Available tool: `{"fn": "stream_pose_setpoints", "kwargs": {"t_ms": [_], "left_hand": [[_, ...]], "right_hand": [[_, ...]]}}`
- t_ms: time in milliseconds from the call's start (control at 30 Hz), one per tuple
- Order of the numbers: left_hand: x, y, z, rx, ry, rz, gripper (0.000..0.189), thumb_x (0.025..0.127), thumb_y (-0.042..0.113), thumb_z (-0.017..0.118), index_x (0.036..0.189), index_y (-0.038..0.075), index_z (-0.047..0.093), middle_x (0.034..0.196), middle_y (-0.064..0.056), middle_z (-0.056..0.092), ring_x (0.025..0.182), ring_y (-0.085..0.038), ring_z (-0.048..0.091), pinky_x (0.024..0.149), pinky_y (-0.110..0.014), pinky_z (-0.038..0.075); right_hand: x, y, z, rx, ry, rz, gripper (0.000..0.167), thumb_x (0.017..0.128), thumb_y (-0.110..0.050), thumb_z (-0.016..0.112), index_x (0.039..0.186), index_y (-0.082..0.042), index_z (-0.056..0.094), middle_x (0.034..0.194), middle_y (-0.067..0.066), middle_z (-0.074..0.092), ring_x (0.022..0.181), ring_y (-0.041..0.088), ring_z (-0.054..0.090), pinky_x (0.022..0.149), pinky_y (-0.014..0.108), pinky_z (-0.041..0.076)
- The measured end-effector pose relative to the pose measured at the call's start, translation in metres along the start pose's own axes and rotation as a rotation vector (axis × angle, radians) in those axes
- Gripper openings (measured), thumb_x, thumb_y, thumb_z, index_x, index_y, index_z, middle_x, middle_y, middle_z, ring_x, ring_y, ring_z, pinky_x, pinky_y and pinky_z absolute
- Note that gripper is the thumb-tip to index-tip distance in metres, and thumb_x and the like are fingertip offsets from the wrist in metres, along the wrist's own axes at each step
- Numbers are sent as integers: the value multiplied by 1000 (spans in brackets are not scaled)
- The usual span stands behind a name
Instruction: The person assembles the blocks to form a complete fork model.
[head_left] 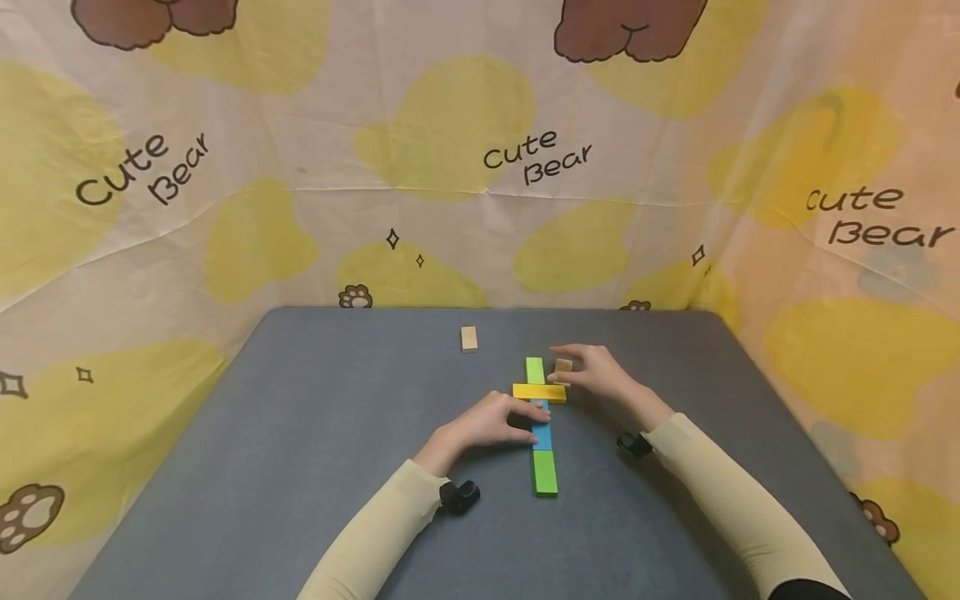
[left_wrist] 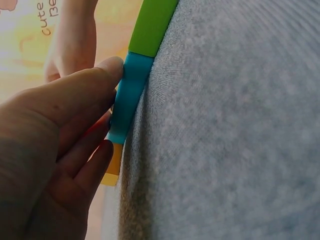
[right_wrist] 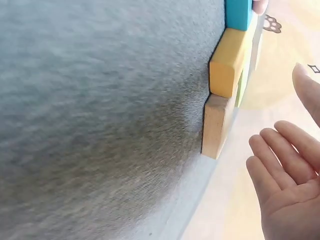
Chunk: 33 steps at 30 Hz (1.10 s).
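Note:
A row of flat blocks runs away from me in the head view: a green block (head_left: 545, 477), a blue block (head_left: 542, 435), a yellow block (head_left: 538, 392) set crosswise, and a light green block (head_left: 534, 369). The fingertips and thumb of my left hand (head_left: 491, 419) rest on the blue block (left_wrist: 131, 95). My right hand (head_left: 600, 375) hovers beside a small wooden block (head_left: 563, 367), fingers spread and holding nothing. In the right wrist view that wooden block (right_wrist: 215, 125) sits right at the yellow block (right_wrist: 224, 67), apart from the fingers.
Another wooden block (head_left: 468, 339) lies by itself near the far side of the grey table (head_left: 337, 400). A patterned cloth (head_left: 450, 125) hangs behind the table and along its sides. Dark bands with small cameras (head_left: 459, 497) sit on both wrists.

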<state>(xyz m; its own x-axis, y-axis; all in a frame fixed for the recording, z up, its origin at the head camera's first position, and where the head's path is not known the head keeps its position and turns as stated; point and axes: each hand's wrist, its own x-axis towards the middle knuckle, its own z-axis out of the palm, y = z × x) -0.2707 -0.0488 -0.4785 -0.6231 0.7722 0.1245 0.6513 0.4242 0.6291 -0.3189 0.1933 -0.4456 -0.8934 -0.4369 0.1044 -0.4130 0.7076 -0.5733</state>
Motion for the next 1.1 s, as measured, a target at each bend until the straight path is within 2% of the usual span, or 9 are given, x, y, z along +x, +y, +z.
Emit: {"fn": "stream_pose_setpoints", "kwargs": {"t_ms": [367, 467, 833, 1100], "left_hand": [[0, 0, 0, 13, 3, -4, 41, 82, 33, 74, 122, 25, 66, 122, 15, 63, 120, 4, 52, 100, -22, 43], [0, 0, 0, 19, 5, 0, 41, 83, 34, 73, 122, 24, 66, 123, 15, 63, 121, 4, 51, 100, -22, 43], [1, -1, 2, 27, 0, 16, 42, 82, 34, 73, 122, 23, 66, 124, 14, 62, 121, 4, 51, 101, -22, 42], [1, -2, 1, 26, -1, 20, 41, 83, 34, 73, 122, 24, 66, 126, 14, 61, 123, 3, 50, 102, -23, 42]], "right_hand": [[-17, 6, 2, -18, 11, 3, 59, 81, -44, 72, 127, -10, 62, 129, 10, 61, 121, 30, 55, 98, 50, 45], [-19, 8, 4, -19, 19, -17, 58, 81, -41, 73, 127, -9, 62, 129, 9, 61, 121, 29, 55, 97, 49, 46], [-21, 11, 9, -21, 11, -9, 57, 81, -36, 74, 128, -8, 60, 132, 9, 58, 124, 30, 53, 99, 48, 45], [-21, 10, 10, -40, 17, -11, 53, 80, -32, 76, 124, -7, 63, 128, 12, 61, 122, 32, 54, 98, 50, 45]]}}
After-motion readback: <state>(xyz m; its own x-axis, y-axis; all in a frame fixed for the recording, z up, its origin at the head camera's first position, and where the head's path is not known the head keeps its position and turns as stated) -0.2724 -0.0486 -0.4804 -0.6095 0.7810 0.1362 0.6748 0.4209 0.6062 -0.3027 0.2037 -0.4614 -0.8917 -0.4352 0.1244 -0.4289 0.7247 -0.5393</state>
